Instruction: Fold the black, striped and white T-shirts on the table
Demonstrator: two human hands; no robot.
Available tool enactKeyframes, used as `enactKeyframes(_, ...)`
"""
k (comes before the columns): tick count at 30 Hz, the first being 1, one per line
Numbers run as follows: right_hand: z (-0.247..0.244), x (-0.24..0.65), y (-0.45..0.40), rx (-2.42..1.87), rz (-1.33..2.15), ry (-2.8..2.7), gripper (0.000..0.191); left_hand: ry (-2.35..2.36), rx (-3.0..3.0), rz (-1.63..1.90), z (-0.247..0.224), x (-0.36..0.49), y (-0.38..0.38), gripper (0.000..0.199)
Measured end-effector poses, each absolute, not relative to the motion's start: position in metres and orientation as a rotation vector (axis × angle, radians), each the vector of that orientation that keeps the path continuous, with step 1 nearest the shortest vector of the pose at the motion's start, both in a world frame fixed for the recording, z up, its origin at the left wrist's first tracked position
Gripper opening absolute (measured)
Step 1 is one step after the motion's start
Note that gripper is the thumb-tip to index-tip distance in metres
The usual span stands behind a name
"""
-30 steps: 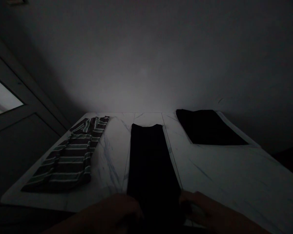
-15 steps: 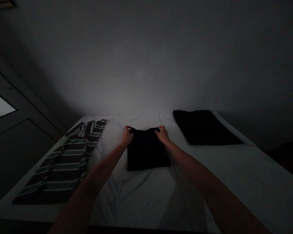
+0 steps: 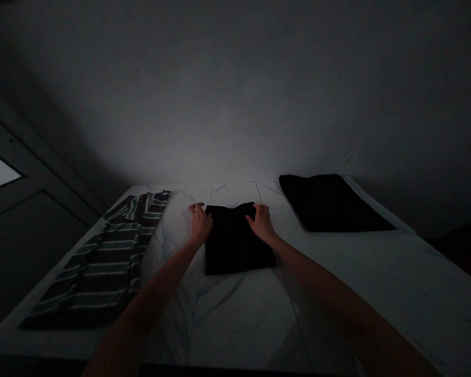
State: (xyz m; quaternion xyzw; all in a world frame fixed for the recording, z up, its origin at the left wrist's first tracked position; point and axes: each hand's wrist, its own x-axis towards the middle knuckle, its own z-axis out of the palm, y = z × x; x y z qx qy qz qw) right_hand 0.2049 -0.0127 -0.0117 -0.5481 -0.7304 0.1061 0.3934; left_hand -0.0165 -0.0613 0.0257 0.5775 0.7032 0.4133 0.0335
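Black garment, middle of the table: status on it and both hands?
Left hand open, at its left edge. Right hand open, on its right edge. Folded black garment flat on table. Striped shirt left, dark cloth right, both apart.

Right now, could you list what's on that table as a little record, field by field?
Surface: white marbled table
Middle: folded black garment
Left hand: flat at the garment's left edge, fingers spread
Right hand: flat on its right edge
Left side: striped shirt, laid out flat
Far right: second black garment, folded, apart from the hands
Light: very dim
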Motion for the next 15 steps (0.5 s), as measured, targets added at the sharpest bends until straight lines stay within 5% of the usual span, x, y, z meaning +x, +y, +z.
enactKeyframes(15,-0.003,0.288,-0.155,-1.290,0.770,-1.925,0.042,1.701,1.655,0.887,0.028,-0.012,-0.220,0.032)
